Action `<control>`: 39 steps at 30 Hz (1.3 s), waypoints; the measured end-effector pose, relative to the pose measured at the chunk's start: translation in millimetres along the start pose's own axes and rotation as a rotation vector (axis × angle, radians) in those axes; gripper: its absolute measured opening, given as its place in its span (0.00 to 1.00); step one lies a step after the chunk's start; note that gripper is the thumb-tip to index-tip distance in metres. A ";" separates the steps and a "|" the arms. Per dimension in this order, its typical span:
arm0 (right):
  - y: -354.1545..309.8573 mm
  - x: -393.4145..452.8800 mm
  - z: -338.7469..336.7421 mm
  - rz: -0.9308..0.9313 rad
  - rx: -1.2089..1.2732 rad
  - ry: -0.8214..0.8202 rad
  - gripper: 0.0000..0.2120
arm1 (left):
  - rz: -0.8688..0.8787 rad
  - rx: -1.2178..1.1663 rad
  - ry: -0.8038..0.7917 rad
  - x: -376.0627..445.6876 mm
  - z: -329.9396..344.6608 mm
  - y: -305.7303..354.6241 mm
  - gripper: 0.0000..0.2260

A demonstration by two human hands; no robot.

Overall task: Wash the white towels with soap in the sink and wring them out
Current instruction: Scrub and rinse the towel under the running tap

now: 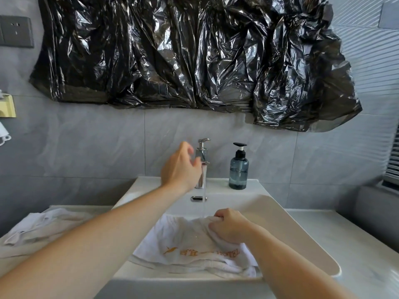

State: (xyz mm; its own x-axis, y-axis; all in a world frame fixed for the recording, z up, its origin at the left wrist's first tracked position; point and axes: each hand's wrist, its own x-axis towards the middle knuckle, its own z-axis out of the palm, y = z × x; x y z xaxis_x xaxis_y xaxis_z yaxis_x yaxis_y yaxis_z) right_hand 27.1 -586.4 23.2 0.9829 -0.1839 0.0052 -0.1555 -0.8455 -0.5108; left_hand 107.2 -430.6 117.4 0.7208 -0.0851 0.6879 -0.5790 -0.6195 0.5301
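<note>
- Head view, centre of frame: the left hand is raised beside the faucet, fingers loosely spread, grip holding nothing. Whether it touches the lever cannot be told.
- Head view, lower centre: the right hand has its grip closed on a bunched fold of the white towel, which lies in the sink under the running water stream.
- Risk: the towel edge drapes toward the front rim; water could wick or run over onto the counter.
- Risk: bunched cloth may cover the drain, so the basin could fill.
- Towel appearance: white, wrinkled, partly translucent where wet, orange lettering near its lower edge.
- Lower left: a second towel lies crumpled on the counter. The soap bottle stands right of the faucet, untouched.
</note>
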 end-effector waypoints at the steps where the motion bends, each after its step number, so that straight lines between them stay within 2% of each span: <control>1: -0.2 0.3 0.4 -0.011 0.005 0.012 0.09 | -0.036 0.018 -0.043 -13.6 0.7 -15.4 0.05; 2: -0.8 0.7 0.7 -0.022 0.013 0.029 0.07 | -0.082 0.070 -0.142 -26.6 1.0 -31.0 0.03; 4: -4.2 0.5 0.2 -0.044 0.051 0.078 0.07 | -0.191 0.182 -0.485 -45.3 -0.9 -59.3 0.07; 6: -9.2 -1.2 -2.4 -0.050 0.118 0.144 0.10 | -0.259 0.337 -0.881 -51.1 -6.8 -73.0 0.25; 7: -11.1 -1.9 -4.3 -0.047 0.145 0.179 0.11 | -0.291 0.427 -1.021 -49.8 -8.9 -74.1 0.34; 8: -11.9 -2.4 -6.0 -0.042 0.162 0.213 0.11 | -0.316 0.479 -1.098 -48.0 -10.6 -70.8 0.38; 9: -11.8 -2.5 -7.5 -0.031 0.169 0.243 0.12 | -0.331 0.494 -1.117 -46.6 -10.6 -66.5 0.37; 12: -8.9 -2.0 -12.6 0.021 0.165 0.333 0.12 | -0.303 0.468 -1.101 -44.5 -2.4 -54.1 0.18; 13: -8.4 -2.5 -14.6 0.040 0.180 0.369 0.12 | -0.288 0.439 -1.080 -43.7 1.3 -52.7 0.15; 14: -7.6 -2.5 -16.2 0.062 0.208 0.409 0.12 | -0.287 0.366 -1.029 -41.5 4.5 -53.2 0.15; 16: -7.5 -2.0 -18.6 0.097 0.257 0.491 0.13 | -0.352 0.068 -0.863 -32.6 13.4 -55.5 0.15; 18: -8.2 -1.5 -20.7 0.142 0.300 0.547 0.13 | -0.450 -0.213 -0.671 -23.7 21.8 -50.9 0.15; 21: -9.5 -1.8 -24.7 0.156 0.471 0.577 0.12 | -0.625 -0.551 -0.516 -26.5 27.1 -33.3 0.14; 23: -16.6 -3.6 -24.6 0.058 0.603 0.542 0.11 | -0.649 -0.532 -0.471 -31.0 36.6 -33.2 0.16; 25: -30.2 -4.9 -18.4 -0.075 0.652 0.432 0.11 | -0.651 -0.466 -0.417 -32.1 43.0 -36.0 0.25; 27: -46.4 -5.2 -10.8 -0.166 0.655 0.320 0.10 | -0.650 -0.488 -0.402 -30.7 44.3 -34.8 0.27; 29: -53.1 3.5 -10.9 -0.211 0.553 0.371 0.09 | -0.638 -0.557 -0.428 -32.3 45.3 -30.8 0.27; 32: -53.6 15.1 -18.8 -0.148 0.482 0.537 0.10 | -0.646 -0.694 -0.458 -38.9 49.4 -26.4 0.24; 36: -57.3 11.6 -7.7 -0.295 0.602 0.406 0.10 | -0.648 -0.740 -0.427 -36.8 51.3 -28.9 0.19; 39: -47.3 18.2 -14.8 -0.250 0.450 0.478 0.11 | -0.606 -0.784 -0.473 -41.0 47.9 -20.2 0.22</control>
State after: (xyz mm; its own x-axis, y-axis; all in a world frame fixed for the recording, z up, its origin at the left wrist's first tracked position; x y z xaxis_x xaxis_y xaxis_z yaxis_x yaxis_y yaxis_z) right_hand 50.8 -557.2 60.2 0.8171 -0.2983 0.4933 0.2265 -0.6208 -0.7505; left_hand 107.6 -452.0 54.7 0.9439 -0.3281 0.0365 -0.0407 -0.0060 0.9992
